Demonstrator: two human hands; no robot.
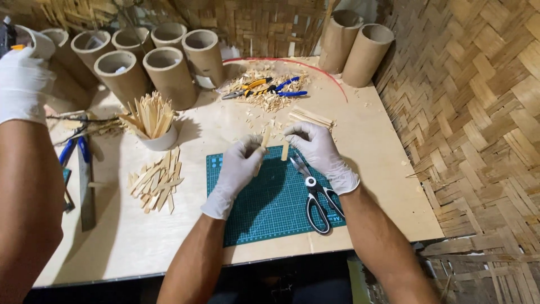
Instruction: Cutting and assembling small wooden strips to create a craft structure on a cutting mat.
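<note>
Left hand and right hand each pinching a wooden stick over the cutting mat at table's middle; cut pile near left edge, scissors idle.

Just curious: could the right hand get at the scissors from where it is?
Probably yes. The scissors lie open on the green mat just below the right hand, with nothing over them, though that hand holds a small wood strip.

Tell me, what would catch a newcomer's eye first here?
Two white-gloved hands, the left hand and right hand, each pinch a small bamboo strip above a green cutting mat. Black-handled scissors lie on the mat's right edge, and cardboard tubes cluster at the table's back left.
</note>
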